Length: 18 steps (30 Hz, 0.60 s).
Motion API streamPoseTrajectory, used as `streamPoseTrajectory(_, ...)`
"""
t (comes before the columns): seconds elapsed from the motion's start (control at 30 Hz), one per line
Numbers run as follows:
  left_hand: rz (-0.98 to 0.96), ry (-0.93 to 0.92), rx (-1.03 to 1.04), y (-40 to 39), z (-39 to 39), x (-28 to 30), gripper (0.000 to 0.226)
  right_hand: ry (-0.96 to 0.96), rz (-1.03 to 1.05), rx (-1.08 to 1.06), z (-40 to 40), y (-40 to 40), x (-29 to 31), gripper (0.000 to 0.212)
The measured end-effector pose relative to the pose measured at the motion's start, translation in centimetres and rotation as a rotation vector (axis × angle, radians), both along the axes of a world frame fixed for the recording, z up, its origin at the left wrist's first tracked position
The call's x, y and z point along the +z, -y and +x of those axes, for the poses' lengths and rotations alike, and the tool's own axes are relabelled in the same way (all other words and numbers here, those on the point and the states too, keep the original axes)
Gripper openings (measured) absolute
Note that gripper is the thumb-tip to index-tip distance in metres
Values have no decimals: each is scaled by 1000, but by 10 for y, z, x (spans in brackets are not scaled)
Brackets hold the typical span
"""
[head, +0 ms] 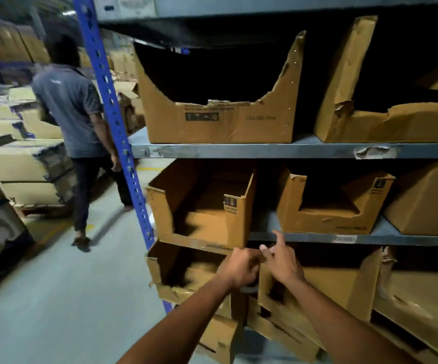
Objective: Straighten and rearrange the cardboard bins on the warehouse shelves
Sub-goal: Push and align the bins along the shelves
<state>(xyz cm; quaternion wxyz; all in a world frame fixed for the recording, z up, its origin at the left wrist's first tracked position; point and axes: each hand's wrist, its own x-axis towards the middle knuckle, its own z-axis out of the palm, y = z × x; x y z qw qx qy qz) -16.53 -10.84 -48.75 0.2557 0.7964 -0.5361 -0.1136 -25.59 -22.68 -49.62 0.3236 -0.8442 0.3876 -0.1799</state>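
Two bare forearms are extended toward a steel rack with a blue upright [112,119]. The left hand [240,269] is curled over the right edge of the lower-left cardboard bin [183,271]; the fingertips are hidden behind the knuckles and motion blur, so a firm grip cannot be confirmed. The right hand [282,261] is held just beside it, index finger and thumb extended toward the shelf edge [317,236], the remaining fingers loosely bent, nothing seen held. Above, a cut-front bin [202,206] is set askew, its front overhanging the shelf edge, while a neighbouring bin [336,203] is set back on the same shelf. A torn bin [220,114] and a crushed one [386,119] are seen on the upper shelf, their interiors lost in darkness. The bin at the right of the lower shelf [325,285] is partly covered by the right forearm. A person in a grey shirt [73,111], blurred, is seen in the aisle beside stacked cartons [26,164].
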Motion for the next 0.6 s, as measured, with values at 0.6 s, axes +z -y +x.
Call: streamPoseTrajectory(0.6,-329,110,628,-105,114,-21,44,244,245,-179,106,-31,52,108)
